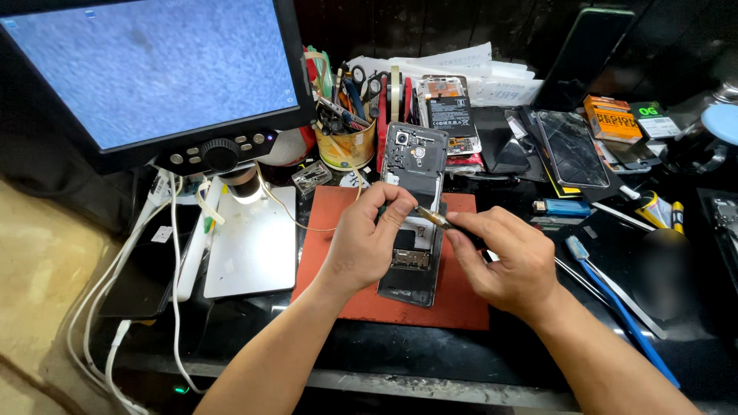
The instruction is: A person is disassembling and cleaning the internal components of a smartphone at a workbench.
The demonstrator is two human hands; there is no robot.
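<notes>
An opened grey smartphone (pixel 415 157) with its back cover off lies lengthwise on a red work mat (pixel 323 230). My left hand (pixel 369 242) rests on the phone's middle, thumb and fingers pinching at its left edge. My right hand (pixel 507 265) holds a thin metal tool (pixel 432 218), perhaps tweezers, whose tip points at the phone beside my left fingertips. The hands hide most of the phone's lower half.
A microscope monitor (pixel 146 69) stands at the left over a white lit stage (pixel 250 246) with white cables. A tin of tools (pixel 346 142), spare phones (pixel 573 146), a blue lighter (pixel 563 207), small boxes (pixel 611 119) and a blue-handled tool (pixel 615 307) crowd the dark desk.
</notes>
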